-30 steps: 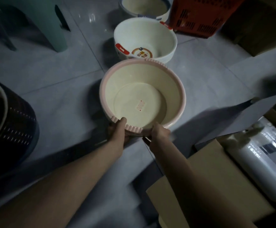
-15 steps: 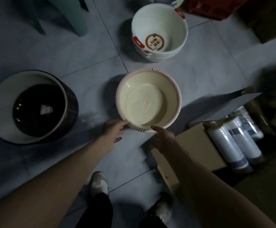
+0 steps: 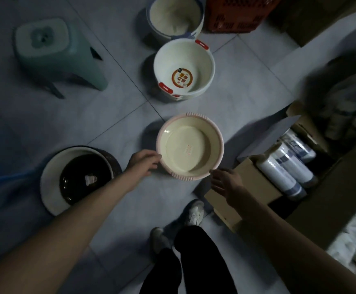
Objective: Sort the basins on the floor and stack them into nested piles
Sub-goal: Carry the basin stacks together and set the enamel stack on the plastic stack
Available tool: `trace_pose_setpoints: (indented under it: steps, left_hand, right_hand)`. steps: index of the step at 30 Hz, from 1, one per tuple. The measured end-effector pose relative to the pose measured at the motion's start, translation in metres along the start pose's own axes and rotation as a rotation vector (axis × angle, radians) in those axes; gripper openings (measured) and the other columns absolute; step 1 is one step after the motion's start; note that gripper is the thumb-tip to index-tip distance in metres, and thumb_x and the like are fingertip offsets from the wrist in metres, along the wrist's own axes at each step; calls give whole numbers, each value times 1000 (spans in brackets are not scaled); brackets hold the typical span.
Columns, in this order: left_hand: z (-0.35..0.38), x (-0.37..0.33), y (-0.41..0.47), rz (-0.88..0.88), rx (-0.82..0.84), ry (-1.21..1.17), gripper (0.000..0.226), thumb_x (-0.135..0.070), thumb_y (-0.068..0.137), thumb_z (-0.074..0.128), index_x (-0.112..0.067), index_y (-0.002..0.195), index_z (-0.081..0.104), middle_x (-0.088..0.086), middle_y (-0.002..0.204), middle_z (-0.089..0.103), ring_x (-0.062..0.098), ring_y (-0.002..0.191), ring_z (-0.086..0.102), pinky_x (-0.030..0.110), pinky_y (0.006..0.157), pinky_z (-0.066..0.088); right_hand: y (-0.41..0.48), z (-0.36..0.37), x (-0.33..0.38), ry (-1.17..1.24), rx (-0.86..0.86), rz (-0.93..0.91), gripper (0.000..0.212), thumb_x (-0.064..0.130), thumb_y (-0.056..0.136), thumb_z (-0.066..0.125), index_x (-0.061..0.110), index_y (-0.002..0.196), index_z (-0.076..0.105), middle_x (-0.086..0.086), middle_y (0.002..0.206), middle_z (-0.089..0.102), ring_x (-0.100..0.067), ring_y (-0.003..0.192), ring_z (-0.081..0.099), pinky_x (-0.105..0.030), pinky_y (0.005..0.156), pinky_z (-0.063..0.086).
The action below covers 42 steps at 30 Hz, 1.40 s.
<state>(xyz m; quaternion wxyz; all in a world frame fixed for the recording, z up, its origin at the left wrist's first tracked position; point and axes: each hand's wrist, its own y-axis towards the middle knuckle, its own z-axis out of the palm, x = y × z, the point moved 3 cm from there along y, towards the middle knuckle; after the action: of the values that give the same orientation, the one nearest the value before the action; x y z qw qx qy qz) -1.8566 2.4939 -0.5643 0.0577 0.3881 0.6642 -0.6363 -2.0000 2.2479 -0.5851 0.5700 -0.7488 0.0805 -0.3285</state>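
A pink-rimmed cream basin (image 3: 188,148) sits on the grey tile floor in the middle. My left hand (image 3: 143,163) hovers at its left rim with relaxed fingers, holding nothing. To the basin's right, my right hand (image 3: 225,180) is spread and just off the near rim. Behind it stands a white basin with red handles (image 3: 183,71), nested on others. Further back is a blue-rimmed basin (image 3: 175,18). At the left a dark basin (image 3: 81,177) lies inside a white-rimmed one.
A green plastic stool (image 3: 56,52) stands at the far left. A red crate (image 3: 238,13) is at the back. An open cardboard box (image 3: 255,183) with wrapped rolls (image 3: 285,172) lies right of the basin. My feet (image 3: 194,211) are just below the basin.
Both hands let go of the pink-rimmed basin, which now rests on the floor. The view rose and pulled back, and my hands drew apart from the rim.
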Motion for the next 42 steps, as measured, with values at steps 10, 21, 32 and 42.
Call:
trace_pose_setpoints:
  steps: [10,21,32,42]
  left_hand:
    - [41,113,135,-294,14,-60,64,-41,86,76,-20,141,50,4,122,68,19,105,67,33,77,53]
    - [76,212,248,-586,168,-567,18,-26,89,68,-16,104,68,6,115,66,24,117,60,46,108,46]
    - [76,161,250,-530,173,-555,34,-21,89,72,-16,121,64,5,113,73,20,112,66,43,103,51]
    - [66,44,199,-587,69,-506,25,-16,86,71,-11,109,64,11,110,70,19,102,64,32,91,56]
  right_hand:
    - [139,37,-96,78,-20,248,19,23,89,73,15,103,64,0,62,50,-12,49,49,-23,44,46]
    - [268,71,-154,513,-46,449,22,-1,79,58,11,65,47,-2,53,43,-18,51,52,-30,69,46]
    - [252,75,-122,577,-10,318,36,10,75,82,9,103,59,-5,68,53,-20,72,60,-42,82,60]
    - [173,79,-13,629,-42,362,10,5,83,68,5,82,59,-8,73,55,-22,80,63,-46,87,58]
